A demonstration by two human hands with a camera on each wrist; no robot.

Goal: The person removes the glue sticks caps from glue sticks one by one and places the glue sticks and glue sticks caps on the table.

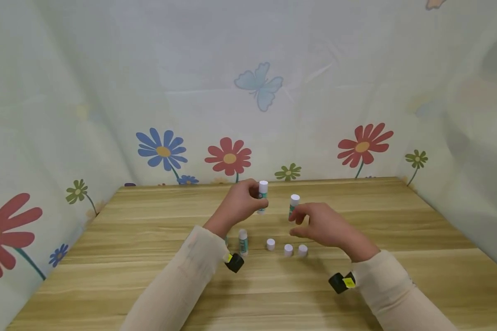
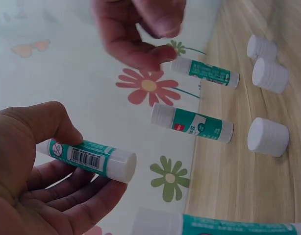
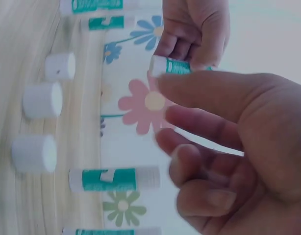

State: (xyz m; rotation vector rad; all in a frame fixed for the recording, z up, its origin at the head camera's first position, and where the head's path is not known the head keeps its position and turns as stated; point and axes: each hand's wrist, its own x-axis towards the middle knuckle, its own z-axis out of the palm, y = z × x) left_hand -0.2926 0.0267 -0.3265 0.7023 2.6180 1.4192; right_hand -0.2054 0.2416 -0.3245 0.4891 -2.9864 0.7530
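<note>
My left hand (image 1: 242, 202) grips a glue stick (image 2: 87, 156) with a green-and-white label between thumb and fingers. That stick is held upright above the table, its white top upward in the head view. My right hand (image 1: 325, 223) has loosely bent fingers with nothing between them. Close by its fingertips stands another glue stick (image 1: 294, 202), partly hidden by the hand. A further upright glue stick (image 1: 243, 242) is near my left wrist, and one more is mostly behind the left sleeve. Three white caps (image 1: 288, 250) sit on the table below the hands.
The wood-grain table (image 1: 356, 299) is bounded at the back and sides by a pale curtain (image 1: 182, 82) printed with flowers and butterflies. Black wrist cameras (image 1: 234, 263) hang from both cream sleeves (image 1: 178, 280).
</note>
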